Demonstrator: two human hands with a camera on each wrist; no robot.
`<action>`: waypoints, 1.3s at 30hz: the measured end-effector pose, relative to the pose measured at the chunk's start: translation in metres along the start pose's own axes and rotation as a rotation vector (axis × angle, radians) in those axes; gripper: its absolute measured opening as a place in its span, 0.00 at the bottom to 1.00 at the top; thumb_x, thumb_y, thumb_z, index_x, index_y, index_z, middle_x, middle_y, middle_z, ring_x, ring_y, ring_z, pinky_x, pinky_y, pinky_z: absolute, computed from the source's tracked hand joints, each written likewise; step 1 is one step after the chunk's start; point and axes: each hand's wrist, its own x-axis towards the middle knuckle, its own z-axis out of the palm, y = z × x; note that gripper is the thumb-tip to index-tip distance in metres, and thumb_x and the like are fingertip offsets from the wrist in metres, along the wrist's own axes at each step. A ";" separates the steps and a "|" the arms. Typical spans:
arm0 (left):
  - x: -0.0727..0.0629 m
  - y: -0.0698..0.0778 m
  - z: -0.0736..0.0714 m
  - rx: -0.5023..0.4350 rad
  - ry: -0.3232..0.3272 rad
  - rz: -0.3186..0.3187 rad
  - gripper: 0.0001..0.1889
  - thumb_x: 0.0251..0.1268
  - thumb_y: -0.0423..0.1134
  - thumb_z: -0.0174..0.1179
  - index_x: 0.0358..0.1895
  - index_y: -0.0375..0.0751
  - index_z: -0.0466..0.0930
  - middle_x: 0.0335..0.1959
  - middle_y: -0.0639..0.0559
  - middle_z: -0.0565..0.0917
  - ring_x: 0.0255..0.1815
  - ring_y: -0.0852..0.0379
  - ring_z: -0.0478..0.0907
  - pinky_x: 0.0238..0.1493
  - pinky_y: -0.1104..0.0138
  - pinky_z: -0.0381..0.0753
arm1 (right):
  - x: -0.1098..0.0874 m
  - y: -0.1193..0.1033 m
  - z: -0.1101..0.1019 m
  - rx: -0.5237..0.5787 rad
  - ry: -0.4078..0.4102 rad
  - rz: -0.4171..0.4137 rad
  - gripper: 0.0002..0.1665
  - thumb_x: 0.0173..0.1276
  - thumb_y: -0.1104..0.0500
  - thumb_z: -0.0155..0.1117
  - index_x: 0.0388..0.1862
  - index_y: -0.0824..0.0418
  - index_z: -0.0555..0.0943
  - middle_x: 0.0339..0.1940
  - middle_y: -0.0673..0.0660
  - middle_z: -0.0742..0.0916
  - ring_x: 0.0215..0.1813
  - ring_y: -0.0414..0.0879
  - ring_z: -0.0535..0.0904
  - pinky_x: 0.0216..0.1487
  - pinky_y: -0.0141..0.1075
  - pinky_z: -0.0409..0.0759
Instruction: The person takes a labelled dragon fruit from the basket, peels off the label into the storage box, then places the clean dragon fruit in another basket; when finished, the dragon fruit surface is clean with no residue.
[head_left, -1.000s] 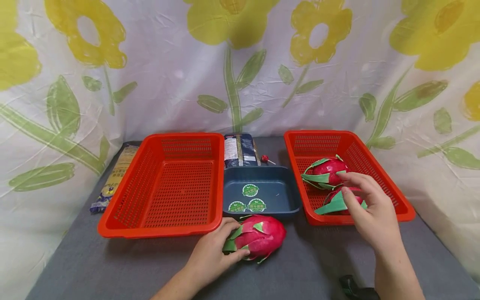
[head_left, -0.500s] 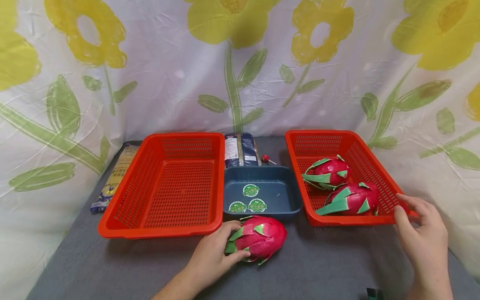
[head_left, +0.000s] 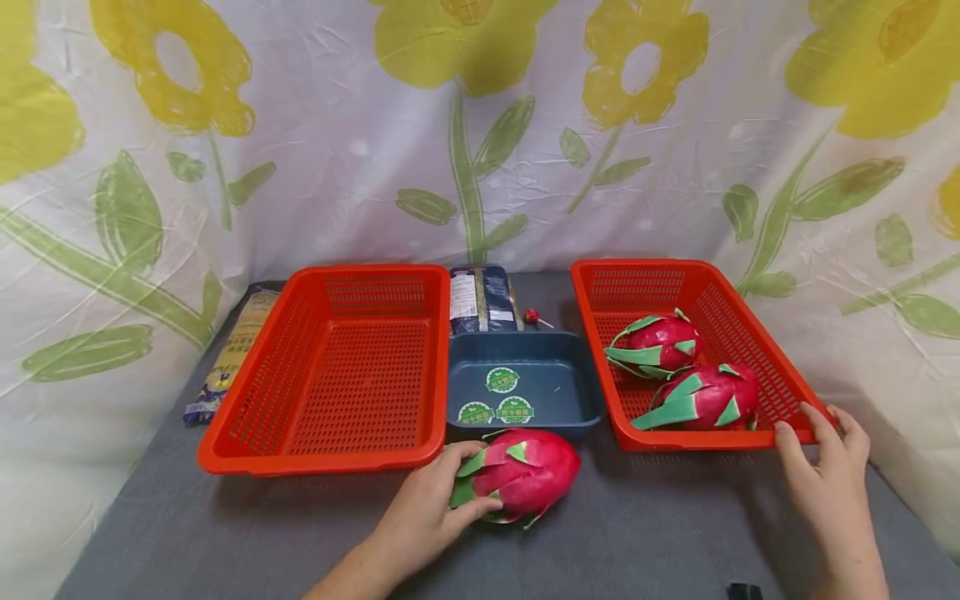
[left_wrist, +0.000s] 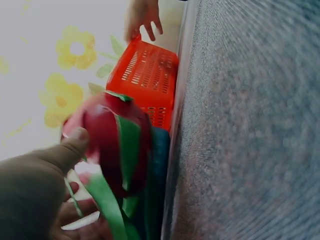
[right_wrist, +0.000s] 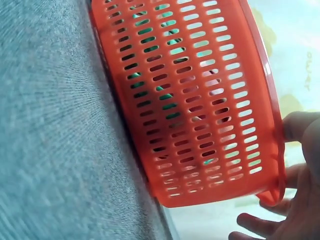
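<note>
My left hand (head_left: 431, 504) holds a pink-red dragon fruit (head_left: 528, 475) by its green-leaved end, thumb on the near side, in front of the blue tray. The left wrist view shows this dragon fruit (left_wrist: 115, 145) close up beside the hand (left_wrist: 45, 185). At the right, my right hand (head_left: 832, 467) pinches the near right corner of a red plastic basket (head_left: 693, 440) by its rim. The remaining fingers hang loose outside the slotted basket (right_wrist: 190, 115) in the right wrist view. Inside that basket lie two more dragon fruits, one behind (head_left: 660, 343) and one nearer (head_left: 708, 398).
Another red basket (head_left: 322, 462) stands at the left. Between the baskets is a dark blue tray (head_left: 525, 337) with green round stickers. Behind it are a packaged bag (head_left: 483, 300) and a red lollipop (head_left: 532, 316). A yellow packet (head_left: 232, 354) lies far left.
My right hand has moved off the nearer dragon fruit in the right basket to that basket's near right rim. My left hand stays on its dragon fruit, which has shifted very slightly rightward.
</note>
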 end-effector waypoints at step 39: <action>0.207 0.180 -0.111 0.164 0.055 0.253 0.26 0.68 0.51 0.68 0.61 0.41 0.71 0.51 0.51 0.82 0.48 0.57 0.78 0.45 0.67 0.79 | 0.004 0.011 0.000 0.240 -0.029 0.079 0.40 0.80 0.51 0.54 0.83 0.63 0.54 0.82 0.69 0.54 0.78 0.65 0.54 0.77 0.39 0.57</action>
